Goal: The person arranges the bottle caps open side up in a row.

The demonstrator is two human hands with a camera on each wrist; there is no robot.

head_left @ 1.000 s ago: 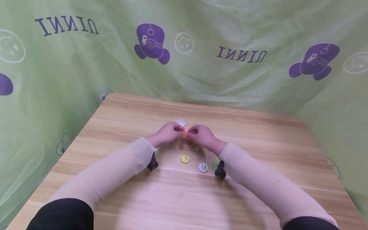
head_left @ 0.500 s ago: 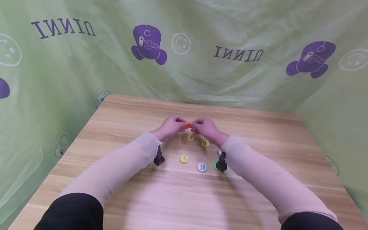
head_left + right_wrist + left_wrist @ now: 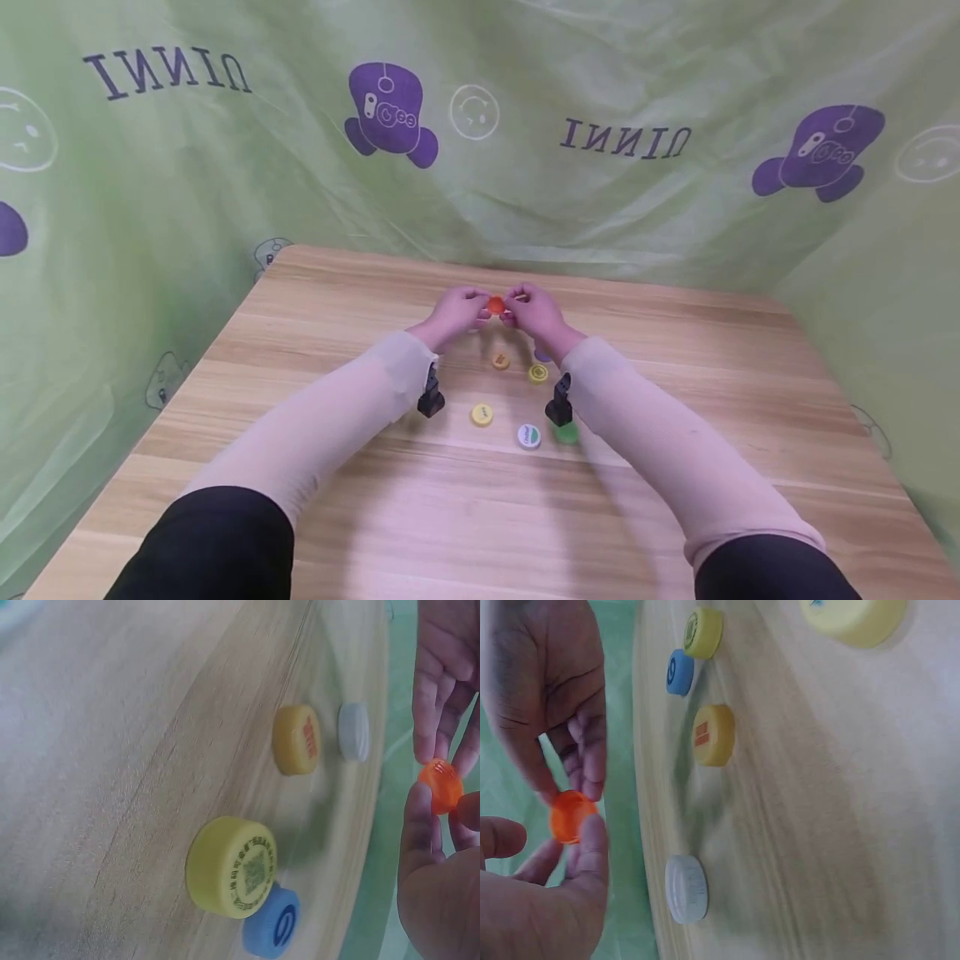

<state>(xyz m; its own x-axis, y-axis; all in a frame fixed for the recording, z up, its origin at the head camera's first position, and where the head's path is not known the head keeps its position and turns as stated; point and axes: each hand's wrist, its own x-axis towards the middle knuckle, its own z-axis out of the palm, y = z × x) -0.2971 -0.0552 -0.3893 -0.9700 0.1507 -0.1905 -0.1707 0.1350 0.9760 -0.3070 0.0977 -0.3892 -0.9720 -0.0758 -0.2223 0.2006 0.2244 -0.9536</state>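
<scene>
Between the fingertips of both hands is an orange bottle cap (image 3: pixel 496 305), held above the far part of the table. My left hand (image 3: pixel 456 315) pinches its left side, and my right hand (image 3: pixel 537 317) pinches the right. In the left wrist view, the hollow inside of the orange cap (image 3: pixel 573 817) shows. A white cap (image 3: pixel 685 889) lies on the table below; the left hand mostly hides it in the head view. Nearer me lie an orange-yellow cap (image 3: pixel 501 361) and a yellow cap (image 3: pixel 537 372), which has a blue cap (image 3: pixel 271 922) beside it.
Closer to the front, a pale yellow cap (image 3: pixel 482 414), a white cap with a green patch (image 3: pixel 528 436) and a green cap (image 3: pixel 567 433) rest on the wooden table (image 3: pixel 360 517). A green printed curtain (image 3: pixel 525 217) surrounds the table's back and sides.
Both hands have moved farther from me with the orange cap, which has turned to show its face. More caps on the table have come into sight behind the wrists.
</scene>
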